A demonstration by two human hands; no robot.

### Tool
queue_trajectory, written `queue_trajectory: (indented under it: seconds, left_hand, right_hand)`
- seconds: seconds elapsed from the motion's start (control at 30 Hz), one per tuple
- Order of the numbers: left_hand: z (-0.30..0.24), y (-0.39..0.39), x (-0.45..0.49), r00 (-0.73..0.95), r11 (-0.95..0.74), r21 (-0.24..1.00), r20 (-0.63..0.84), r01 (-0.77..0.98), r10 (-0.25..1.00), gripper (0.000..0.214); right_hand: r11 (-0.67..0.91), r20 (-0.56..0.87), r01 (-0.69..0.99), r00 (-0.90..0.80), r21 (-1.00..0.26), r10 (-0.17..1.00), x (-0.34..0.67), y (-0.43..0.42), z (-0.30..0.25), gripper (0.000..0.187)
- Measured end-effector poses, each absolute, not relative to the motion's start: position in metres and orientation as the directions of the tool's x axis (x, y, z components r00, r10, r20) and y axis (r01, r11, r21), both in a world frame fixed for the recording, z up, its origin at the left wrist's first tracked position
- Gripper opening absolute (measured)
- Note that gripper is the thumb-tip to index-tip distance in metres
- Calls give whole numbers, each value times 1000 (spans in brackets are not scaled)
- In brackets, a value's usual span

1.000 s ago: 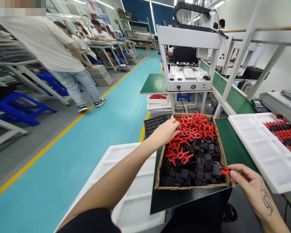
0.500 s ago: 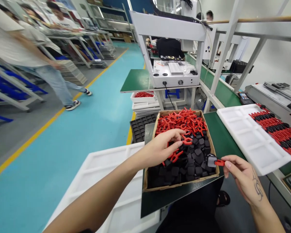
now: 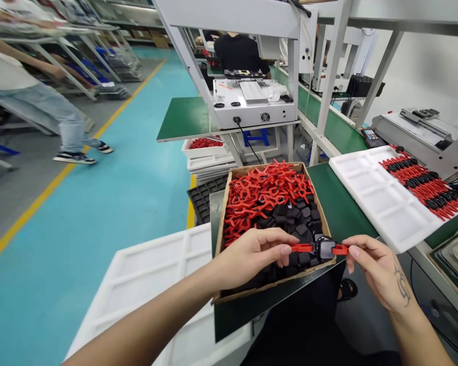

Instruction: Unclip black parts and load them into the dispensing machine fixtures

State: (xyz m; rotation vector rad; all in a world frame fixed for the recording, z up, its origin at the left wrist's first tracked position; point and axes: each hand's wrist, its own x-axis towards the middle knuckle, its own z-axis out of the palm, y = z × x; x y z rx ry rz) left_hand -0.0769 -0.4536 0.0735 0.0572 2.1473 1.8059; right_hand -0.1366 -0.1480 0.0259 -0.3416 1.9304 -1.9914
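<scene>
My left hand (image 3: 252, 255) pinches a red spring clamp (image 3: 301, 248) over the front of the cardboard box. Its tip meets the left side of a small black square piece with a grey face (image 3: 325, 248), which looks like a watch case. Pinched in my right hand (image 3: 383, 272) is another red clamp (image 3: 340, 250), gripping the piece's right side. Below them, the cardboard box (image 3: 325, 216) holds a heap of red clamps (image 3: 267, 190) at the back and left, and many loose black square blocks (image 3: 301, 229) at the front and right.
On the right, a white tray (image 3: 361, 175) carries rows of clamped black pieces (image 3: 423, 178). Another white tray (image 3: 145, 274) lies low at the left. A white machine (image 3: 255, 114) stands ahead, beside a bench frame post (image 3: 334, 76). A person in jeans (image 3: 74, 119) is across the aisle.
My left hand has taken a red clamp from the box and brought it right to the black piece. My right hand still holds its clamp there. The view has shifted, and the person has stepped left.
</scene>
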Motion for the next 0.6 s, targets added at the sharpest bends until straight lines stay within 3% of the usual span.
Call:
queue_trajectory:
  seconds: [0.6]
  left_hand:
    - [72, -445, -80, -942, 120, 954, -292, -274, 165, 27]
  right_hand:
    - [146, -79, 26, -925, -989, -373, -132, -158, 37, 33]
